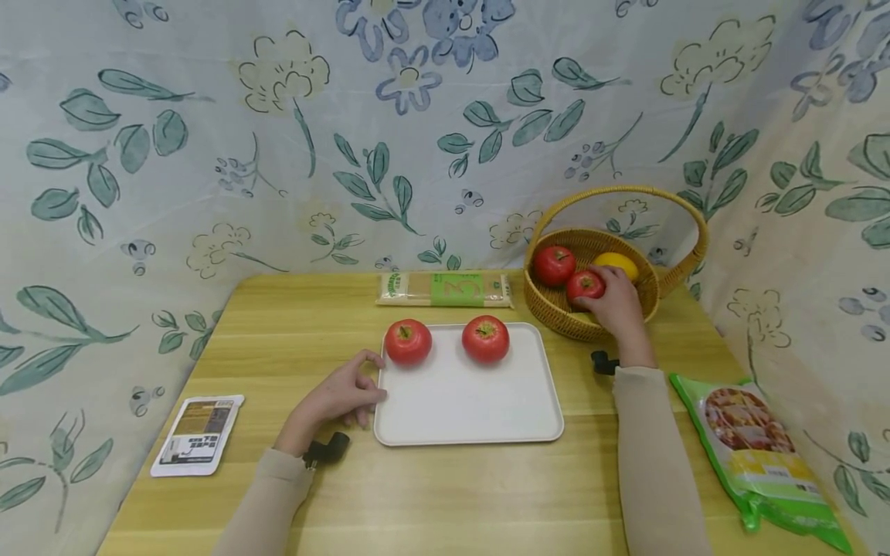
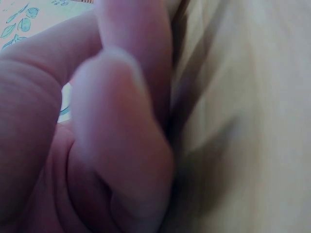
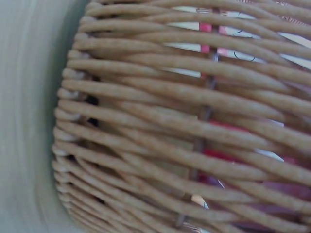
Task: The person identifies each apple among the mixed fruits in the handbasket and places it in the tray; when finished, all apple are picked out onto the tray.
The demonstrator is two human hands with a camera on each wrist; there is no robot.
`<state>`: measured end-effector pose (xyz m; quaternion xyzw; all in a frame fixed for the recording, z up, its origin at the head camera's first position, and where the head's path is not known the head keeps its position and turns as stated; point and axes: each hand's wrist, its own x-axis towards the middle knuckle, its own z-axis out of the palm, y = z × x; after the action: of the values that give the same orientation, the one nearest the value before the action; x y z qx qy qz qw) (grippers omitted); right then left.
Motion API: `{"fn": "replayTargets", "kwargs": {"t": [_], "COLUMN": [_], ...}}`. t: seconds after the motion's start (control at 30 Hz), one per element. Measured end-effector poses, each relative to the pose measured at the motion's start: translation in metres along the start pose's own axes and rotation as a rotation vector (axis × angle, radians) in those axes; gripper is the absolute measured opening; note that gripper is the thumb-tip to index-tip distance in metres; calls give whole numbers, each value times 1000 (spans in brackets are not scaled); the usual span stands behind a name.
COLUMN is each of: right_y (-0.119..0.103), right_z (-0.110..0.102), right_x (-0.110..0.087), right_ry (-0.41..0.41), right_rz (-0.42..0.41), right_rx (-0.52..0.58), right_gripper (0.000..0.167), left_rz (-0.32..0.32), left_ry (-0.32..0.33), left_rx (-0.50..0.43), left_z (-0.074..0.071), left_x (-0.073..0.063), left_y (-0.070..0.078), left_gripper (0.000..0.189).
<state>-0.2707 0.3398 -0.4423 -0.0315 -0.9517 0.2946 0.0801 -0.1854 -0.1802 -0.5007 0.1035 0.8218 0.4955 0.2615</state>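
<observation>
My right hand (image 1: 619,303) reaches over the front rim of a wicker basket (image 1: 570,323) and grips a red apple (image 1: 585,286) inside it. Beside that lie another red apple (image 1: 554,266) and a yellow fruit (image 1: 617,264), partly behind the hand. The right wrist view is filled by the basket's woven side (image 3: 160,116), with red showing through the gaps. At the left edge of a white tray (image 1: 469,405), my left hand (image 1: 342,392) rests with thumb and fingertip touching the rim, fingers loosely bent. Two red apples (image 1: 408,342) (image 1: 485,339) sit along the tray's far side.
Behind the tray lies a long packet of noodles (image 1: 445,289). A white and brown pouch (image 1: 198,435) is at the table's left, and a green food bag (image 1: 761,455) at the right. Floral cloth (image 1: 417,154) hangs behind the wooden table (image 1: 445,502).
</observation>
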Motion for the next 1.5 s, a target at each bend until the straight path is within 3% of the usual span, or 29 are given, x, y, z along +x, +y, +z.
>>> {"fn": "replayTargets", "kwargs": {"t": [0.23,0.57,0.83,1.0,1.27,1.5], "right_y": [-1,-3,-33,-63,-102,-132], "right_z": [-2,-14,-33,-40,-26,2], "right_x": [0,-6,-23,-36,-50,-60], "right_ry": [-3,-9,-45,-69,-198,-392], "right_rz": [8,-11,-9,-93,-274,-366], "right_rx": [11,109,253,337,443,502], "right_gripper": [71,77,80,77,69,71], "left_rz": [7,18,30,24,35,33], "left_ry": [3,0,0,6,-2,-2], "left_rx": [-1,-6,-4,-3,-18,-25], "left_z": [0,0,0,1,1,0], "left_x": [0,0,-1,-1,0,0], "left_y": [-2,-1,-1,-1,-2,-2], "left_gripper": [55,55,54,54,54,55]}}
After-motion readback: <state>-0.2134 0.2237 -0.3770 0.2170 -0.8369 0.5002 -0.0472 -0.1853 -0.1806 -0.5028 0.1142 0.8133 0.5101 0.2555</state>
